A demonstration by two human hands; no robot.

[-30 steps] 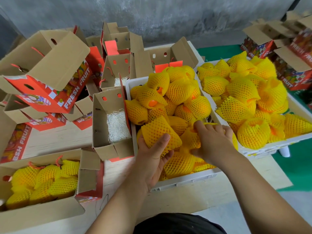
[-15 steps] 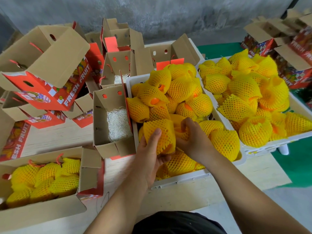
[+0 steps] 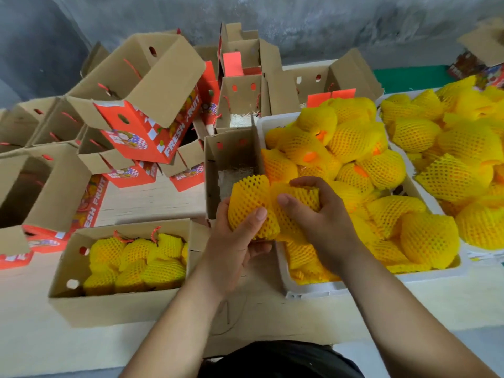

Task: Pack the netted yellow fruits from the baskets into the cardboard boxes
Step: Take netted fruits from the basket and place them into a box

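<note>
Behind our pale wooden table [image 3: 152, 197] stands a grey concrete wall [image 3: 300, 20]. We take the white plastic basket [image 3: 275, 121] heaped with netted yellow fruits as landmark. Over its near left corner our left hand [image 3: 231, 241] curls round one yellow fruit in foam net [image 3: 252, 207], thumb on its front. Touching it on the right, our right hand [image 3: 316, 216] wraps a second netted yellow fruit [image 3: 296, 205], fingers bent over its top. Left of the basket stands an open brown cardboard box [image 3: 231, 156] with white padding inside. Nearer and further left, another brown cardboard box [image 3: 109, 306] already holds netted fruits.
</note>
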